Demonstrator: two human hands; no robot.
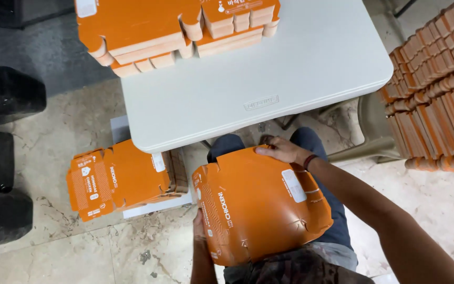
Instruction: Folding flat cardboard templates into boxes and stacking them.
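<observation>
A white table (300, 79) is seen filling the upper middle of the view, with marble floor (80, 252) spread below and around it. At the right, a large leaning bank of flat orange cartons (437, 94) is stacked on edge, well apart from the hands. On the far end of the table two piles of the same orange cartons (148, 31) are laid flat. On the floor left of the table, a smaller pile of cartons (116, 179) is set on a white sheet, near the left hand. Dark bulky shapes (1, 158) are ranged along the left edge; what they are cannot be told.

Over the lap, just below the table's near edge, one flat orange carton (261, 202) is held and bowed upward in the middle. Its long axis runs from lower left to upper right, the printed end pointing lower left. The right hand (282, 151) is clamped over the carton's upper edge, fingers curled onto it. The left hand (199, 218) is pressed against the lower left edge, mostly hidden behind the carton; its fingers appear closed on that edge
</observation>
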